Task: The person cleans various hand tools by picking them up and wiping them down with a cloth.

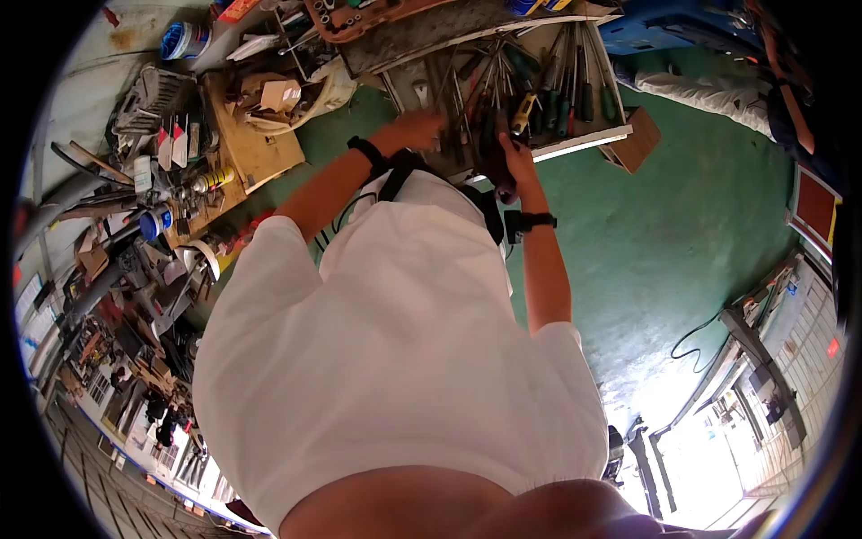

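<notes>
An open drawer [588, 140] full of screwdrivers and other long tools stands in front of me. Over its left part is my left hand [417, 132], smeared by motion, so its fingers cannot be made out. My right hand [516, 160] is at the drawer's front edge, closed around a dark tool [505, 190] with a rounded reddish end; its exact kind is unclear. Just beyond that hand lies a yellow-and-black handled tool [523, 114]. Green-handled screwdrivers [587, 101] lie toward the drawer's right side.
Above the drawer is a worktop [404, 54] with an orange socket case [346, 22]. A cluttered wooden bench [278, 157] stands to the left, holding a yellow spray can [214, 180]. A brown box [633, 142] is by the drawer's right corner. Another person's arm [795, 117] shows far right.
</notes>
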Demonstrator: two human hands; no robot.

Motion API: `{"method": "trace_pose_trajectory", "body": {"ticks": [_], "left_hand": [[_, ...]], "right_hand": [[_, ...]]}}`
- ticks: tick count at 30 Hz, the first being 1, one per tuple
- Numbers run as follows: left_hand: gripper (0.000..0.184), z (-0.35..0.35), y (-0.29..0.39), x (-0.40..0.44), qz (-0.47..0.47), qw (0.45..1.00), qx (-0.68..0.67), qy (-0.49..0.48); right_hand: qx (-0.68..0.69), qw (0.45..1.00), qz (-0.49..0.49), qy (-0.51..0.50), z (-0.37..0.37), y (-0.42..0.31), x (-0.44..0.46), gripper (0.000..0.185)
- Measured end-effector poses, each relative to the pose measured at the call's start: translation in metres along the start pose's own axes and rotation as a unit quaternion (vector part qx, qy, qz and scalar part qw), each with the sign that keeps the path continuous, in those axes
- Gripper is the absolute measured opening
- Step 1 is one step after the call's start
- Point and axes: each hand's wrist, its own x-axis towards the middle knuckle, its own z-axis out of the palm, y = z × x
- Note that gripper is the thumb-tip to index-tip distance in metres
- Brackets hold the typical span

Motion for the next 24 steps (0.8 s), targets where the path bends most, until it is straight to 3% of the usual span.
{"method": "trace_pose_trajectory", "body": {"ticks": [4, 9, 16, 18, 19, 20, 21, 22, 24], "left_hand": [[0.032, 0.001, -0.022, -0.02, -0.034, 0.997, -0.038, -0.05], [0.03, 0.014, -0.043, -0.035, -0.013, 0.995, -0.094, 0.006], [0.028, 0.029, -0.058, -0.033, -0.002, 0.994, -0.107, 0.004], [0.041, 0.019, -0.054, -0.037, 0.085, 0.979, -0.182, -0.023], [0.053, 0.015, -0.048, -0.039, 0.081, 0.969, -0.229, -0.034], [0.066, 0.013, -0.038, -0.039, 0.075, 0.957, -0.276, -0.045], [0.092, -0.004, -0.023, -0.048, 0.096, 0.939, -0.325, -0.065], [0.101, -0.01, -0.011, -0.05, 0.145, 0.93, -0.338, -0.024], [0.103, -0.035, 0.011, -0.062, 0.145, 0.911, -0.387, -0.013]], "right_hand": [[-0.042, 0.998, 0.032, 0.023, 0.022, 0.013, 0.035, 0.072], [-0.118, 0.991, 0.044, 0.046, 0.04, 0.02, 0.054, 0.074], [-0.155, 0.983, 0.078, 0.066, 0.043, -0.009, 0.048, 0.074], [-0.16, 0.983, 0.067, 0.064, 0.041, -0.011, 0.043, 0.075], [-0.156, 0.984, 0.059, 0.061, 0.043, -0.016, 0.042, 0.076], [-0.102, 0.993, 0.039, 0.053, 0.044, -0.021, 0.039, 0.069], [-0.046, 0.998, 0.02, 0.041, 0.045, -0.026, 0.03, 0.063], [0.038, 0.999, 0.021, 0.006, 0.048, -0.037, 0.021, 0.059], [0.161, 0.985, 0.019, -0.063, 0.051, -0.076, -0.008, 0.051]]}}
